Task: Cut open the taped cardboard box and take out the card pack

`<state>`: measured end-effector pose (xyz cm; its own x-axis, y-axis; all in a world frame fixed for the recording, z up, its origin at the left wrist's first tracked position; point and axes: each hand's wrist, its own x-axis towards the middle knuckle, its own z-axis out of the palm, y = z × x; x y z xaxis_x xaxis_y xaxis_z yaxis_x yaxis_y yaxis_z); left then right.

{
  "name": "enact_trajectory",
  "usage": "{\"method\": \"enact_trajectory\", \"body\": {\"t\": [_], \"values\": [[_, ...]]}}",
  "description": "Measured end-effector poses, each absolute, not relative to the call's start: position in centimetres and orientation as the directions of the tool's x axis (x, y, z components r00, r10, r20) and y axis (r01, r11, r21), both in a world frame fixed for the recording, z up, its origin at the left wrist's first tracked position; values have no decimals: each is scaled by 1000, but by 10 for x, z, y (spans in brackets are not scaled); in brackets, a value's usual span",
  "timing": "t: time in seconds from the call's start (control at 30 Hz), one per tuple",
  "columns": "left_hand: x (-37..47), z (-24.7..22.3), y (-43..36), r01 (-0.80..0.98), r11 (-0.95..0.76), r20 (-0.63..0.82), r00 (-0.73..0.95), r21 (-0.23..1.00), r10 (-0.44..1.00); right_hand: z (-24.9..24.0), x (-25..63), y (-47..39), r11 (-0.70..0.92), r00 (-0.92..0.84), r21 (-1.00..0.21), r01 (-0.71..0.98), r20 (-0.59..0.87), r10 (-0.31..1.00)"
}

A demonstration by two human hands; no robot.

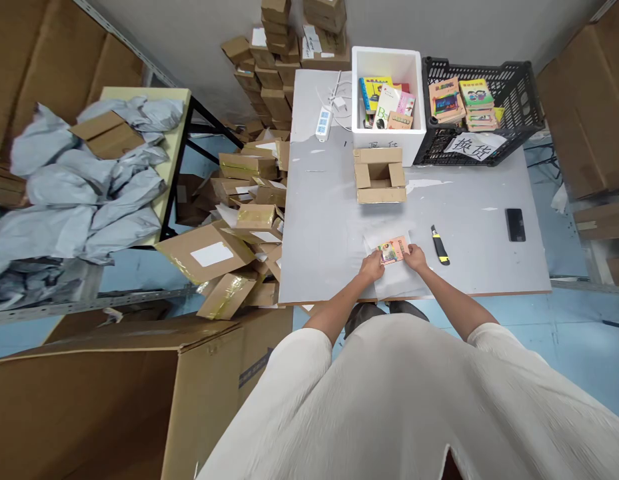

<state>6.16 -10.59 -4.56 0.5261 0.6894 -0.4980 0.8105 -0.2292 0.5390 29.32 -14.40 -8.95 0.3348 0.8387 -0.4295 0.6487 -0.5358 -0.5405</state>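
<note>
A small orange-pink booklet (393, 250) with a picture on its cover is held between my two hands, over a translucent plastic sheet (389, 285) near the table's front edge. My left hand (373, 266) grips its left end. At the other end, my right hand (414, 257) has its fingers closed on the right edge. To the right of that hand lies a yellow and black box cutter (440, 245). An opened small cardboard box (380, 176), its flaps folded out, stands just beyond the booklet.
A white foam box (388, 139) and a black crate (509, 137), both with books inside, stand at the table's back. A power strip (324, 125) and a phone (515, 225) lie on the table (329, 233). Cardboard boxes (209, 253) pile up left; grey parcels (64, 233) cover a side table.
</note>
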Motion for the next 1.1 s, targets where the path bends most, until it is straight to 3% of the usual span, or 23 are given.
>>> {"method": "enact_trajectory", "body": {"t": [0.13, 0.3, 0.73, 0.97, 1.1], "values": [[59, -48, -107, 802, -214, -487, 525, 558, 698, -83, 294, -141, -711, 451, -524, 469, -550, 703], [59, -48, -108, 805, -233, -487, 532, 546, 693, -73, 295, -140, -723, 454, -584, 370, -565, 689], [78, -45, -99, 890, -275, -548, 443, 363, 710, -41, 425, -136, -700, 616, -586, 407, -390, 685], [86, -43, -100, 893, -349, -540, 450, 285, 711, -43, 415, -129, -580, 510, -512, 633, -288, 811], [83, -36, -100, 874, -395, -527, 486, 284, 697, -44, 366, -134, -293, 146, -653, 698, -272, 951]]}}
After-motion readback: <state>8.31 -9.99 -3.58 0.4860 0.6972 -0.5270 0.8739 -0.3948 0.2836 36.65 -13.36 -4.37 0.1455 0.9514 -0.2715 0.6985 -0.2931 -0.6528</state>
